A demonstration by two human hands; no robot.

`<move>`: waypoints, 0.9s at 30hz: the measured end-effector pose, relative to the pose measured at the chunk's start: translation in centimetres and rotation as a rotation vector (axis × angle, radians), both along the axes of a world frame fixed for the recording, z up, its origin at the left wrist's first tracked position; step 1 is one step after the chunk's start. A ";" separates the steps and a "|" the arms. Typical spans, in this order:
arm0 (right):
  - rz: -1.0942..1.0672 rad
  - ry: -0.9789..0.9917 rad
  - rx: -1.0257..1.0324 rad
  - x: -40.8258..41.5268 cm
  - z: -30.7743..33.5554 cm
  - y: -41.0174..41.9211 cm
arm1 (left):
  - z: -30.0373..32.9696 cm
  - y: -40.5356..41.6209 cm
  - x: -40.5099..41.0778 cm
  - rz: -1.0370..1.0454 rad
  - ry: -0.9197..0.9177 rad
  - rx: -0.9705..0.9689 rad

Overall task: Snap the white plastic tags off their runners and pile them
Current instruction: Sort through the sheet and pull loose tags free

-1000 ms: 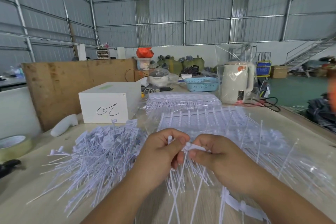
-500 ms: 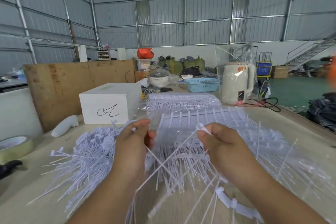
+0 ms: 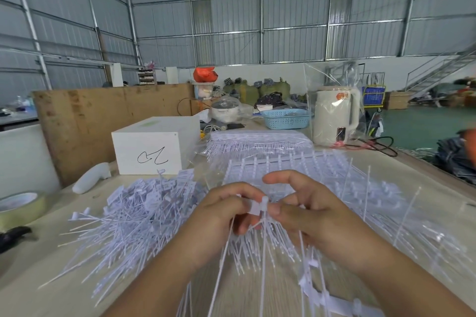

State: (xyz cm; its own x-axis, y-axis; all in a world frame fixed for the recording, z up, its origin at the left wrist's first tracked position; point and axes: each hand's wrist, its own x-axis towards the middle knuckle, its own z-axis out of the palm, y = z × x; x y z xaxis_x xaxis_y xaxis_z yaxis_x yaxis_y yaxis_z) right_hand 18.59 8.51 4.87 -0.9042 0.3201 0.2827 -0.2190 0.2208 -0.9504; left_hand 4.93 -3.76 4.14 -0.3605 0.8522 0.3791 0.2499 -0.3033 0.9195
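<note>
White plastic tag (image 3: 258,206), flat, seemingly pinched between left hand (image 3: 222,216), right hand (image 3: 306,210).

Left hand (image 3: 219,216) and right hand (image 3: 306,213) apparently pinch one white tag (image 3: 257,207).

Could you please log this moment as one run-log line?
left hand: pinches tag | right hand: pinches tag | pile: left
</note>
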 end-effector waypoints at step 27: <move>-0.096 -0.082 0.103 -0.5 -0.8 0.3 | 0.3 -0.4 -0.7 0.007 -0.150 0.023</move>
State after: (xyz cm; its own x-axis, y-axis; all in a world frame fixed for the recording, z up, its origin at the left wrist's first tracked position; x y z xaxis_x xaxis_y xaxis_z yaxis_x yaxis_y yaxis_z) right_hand 18.06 8.82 4.07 -0.8920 0.3797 0.2452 -0.1148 0.3344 -0.9354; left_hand 4.22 -4.15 4.41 -0.4202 0.8413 0.3402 0.1121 -0.3239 0.9394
